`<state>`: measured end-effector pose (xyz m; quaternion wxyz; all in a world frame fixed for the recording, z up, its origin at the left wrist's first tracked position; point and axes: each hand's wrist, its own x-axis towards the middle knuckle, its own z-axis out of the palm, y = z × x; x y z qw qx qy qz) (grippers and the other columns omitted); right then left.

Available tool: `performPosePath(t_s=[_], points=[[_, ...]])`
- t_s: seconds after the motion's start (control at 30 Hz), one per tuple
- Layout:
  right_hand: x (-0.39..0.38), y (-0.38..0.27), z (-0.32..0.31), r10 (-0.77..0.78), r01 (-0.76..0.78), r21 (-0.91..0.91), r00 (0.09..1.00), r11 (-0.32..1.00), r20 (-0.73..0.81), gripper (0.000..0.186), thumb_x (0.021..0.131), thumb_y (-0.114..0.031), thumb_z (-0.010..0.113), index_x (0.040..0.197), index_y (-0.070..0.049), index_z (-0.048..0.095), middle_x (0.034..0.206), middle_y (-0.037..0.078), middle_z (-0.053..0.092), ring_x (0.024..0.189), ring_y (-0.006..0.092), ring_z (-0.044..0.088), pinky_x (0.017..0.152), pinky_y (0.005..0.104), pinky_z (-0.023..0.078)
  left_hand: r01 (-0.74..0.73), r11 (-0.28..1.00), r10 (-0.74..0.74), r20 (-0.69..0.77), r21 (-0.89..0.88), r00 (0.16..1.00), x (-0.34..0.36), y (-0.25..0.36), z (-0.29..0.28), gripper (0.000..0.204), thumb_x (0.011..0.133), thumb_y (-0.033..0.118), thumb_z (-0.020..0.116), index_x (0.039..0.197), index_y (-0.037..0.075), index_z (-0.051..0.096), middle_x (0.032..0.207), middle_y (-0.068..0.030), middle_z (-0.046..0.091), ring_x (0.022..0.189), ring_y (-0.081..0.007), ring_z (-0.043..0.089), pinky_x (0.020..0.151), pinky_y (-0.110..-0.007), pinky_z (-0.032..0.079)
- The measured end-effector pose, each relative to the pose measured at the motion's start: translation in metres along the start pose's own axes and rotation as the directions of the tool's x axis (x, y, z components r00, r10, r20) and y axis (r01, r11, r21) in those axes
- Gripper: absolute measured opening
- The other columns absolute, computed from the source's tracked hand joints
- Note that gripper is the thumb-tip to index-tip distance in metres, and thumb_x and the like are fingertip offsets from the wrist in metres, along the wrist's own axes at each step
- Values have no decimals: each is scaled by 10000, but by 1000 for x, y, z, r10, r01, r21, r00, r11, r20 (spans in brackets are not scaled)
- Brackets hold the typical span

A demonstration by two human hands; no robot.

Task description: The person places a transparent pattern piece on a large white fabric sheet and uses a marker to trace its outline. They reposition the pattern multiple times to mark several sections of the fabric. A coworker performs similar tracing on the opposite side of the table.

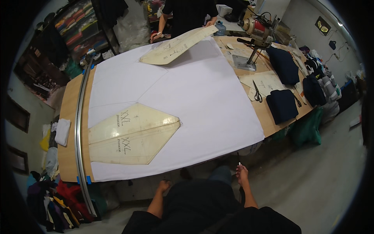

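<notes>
My right hand [242, 174] is closed around a slim pen [239, 163], white at the grip with a dark upper end, just off the table's near edge. My left hand [165, 185] hangs below that edge with its fingers curled, and nothing shows in it. In front of me a white fabric sheet [210, 109] covers most of the table, with thin drawn lines on it. A cream pattern piece [136, 134] lies flat at its left. Across the table, a person in black tilts up a second pattern piece [179, 46], one hand near its upper right end.
A metal rail [81, 117] crosses the table's left end, beside a folded white cloth [62, 132]. At right stand a cloth cutting machine [255, 35], black scissors [257, 91], a paper pattern [267, 82] and folded navy fabric [282, 106]. Coloured scraps [58, 206] lie at lower left.
</notes>
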<state>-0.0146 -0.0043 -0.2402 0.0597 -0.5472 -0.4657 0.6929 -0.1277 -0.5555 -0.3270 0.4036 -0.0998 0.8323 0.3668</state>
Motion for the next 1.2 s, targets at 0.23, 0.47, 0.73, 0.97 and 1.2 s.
performPosePath(t_s=[0.23,0.47,0.73,0.97,1.2], points=[[57,-19,-14,57,-48,-120,996,992,74,323,1175,-396,674,1097,-86,717,850,13,703,636,115,615,513,283,456,117,868,-248,-215,-483,945,-7,-1,5,335,1086,151,645,1227,-128,767,1069,-232,810,906,-288,792,755,-432,624],[93,-96,-33,16,4,-264,997,965,74,334,1185,-372,654,1065,-69,727,834,1,690,625,95,608,502,261,457,200,974,-171,238,-107,956,2,70,75,659,1167,479,444,1554,-22,630,1552,-247,635,1407,-374,600,1172,-475,461],[128,-126,-81,20,69,-358,971,931,239,351,1193,-363,640,1025,-67,727,822,-8,673,616,86,591,523,263,439,244,897,-94,381,-368,920,26,130,176,907,1180,723,342,1679,-6,548,1746,-258,511,1650,-435,423,1361,-484,326],[155,-142,-101,89,62,-396,932,916,353,360,1186,-367,650,1048,-47,737,839,6,688,623,85,587,529,268,435,210,962,-230,-107,-178,967,0,185,211,830,1174,631,454,1655,-36,558,1676,-308,573,1579,-481,518,1300,-504,413],[193,-147,-117,44,214,-609,924,764,380,375,1172,-394,670,1082,-36,738,849,8,694,664,126,627,575,294,486,292,949,-297,-26,-114,955,-16,221,197,750,1143,591,575,1668,56,587,1630,-265,638,1537,-447,580,1283,-485,447]])
